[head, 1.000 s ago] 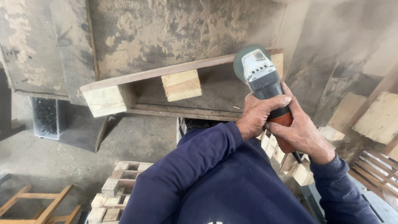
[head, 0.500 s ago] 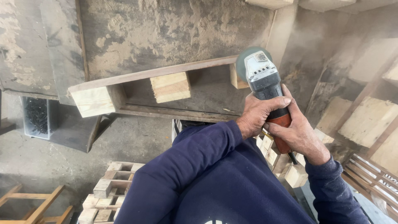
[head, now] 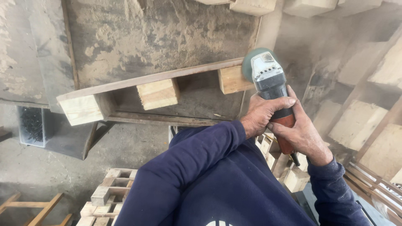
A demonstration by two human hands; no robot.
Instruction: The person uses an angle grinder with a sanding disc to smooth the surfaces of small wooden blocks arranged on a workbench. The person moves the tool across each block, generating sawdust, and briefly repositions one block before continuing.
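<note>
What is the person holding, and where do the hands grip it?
An angle grinder. The left hand wraps its grey body; the right hand grips the red rear handle. Its disc meets a wooden block.

Grinder (head: 271, 83) disc mostly hidden; handle perhaps under right hand (head: 299, 134).

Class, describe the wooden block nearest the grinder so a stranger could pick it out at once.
Find the long plank across the dusty bench. Three pale blocks sit under it. Yours is the block at the right end, the one against the grinder held by both hands.
</note>
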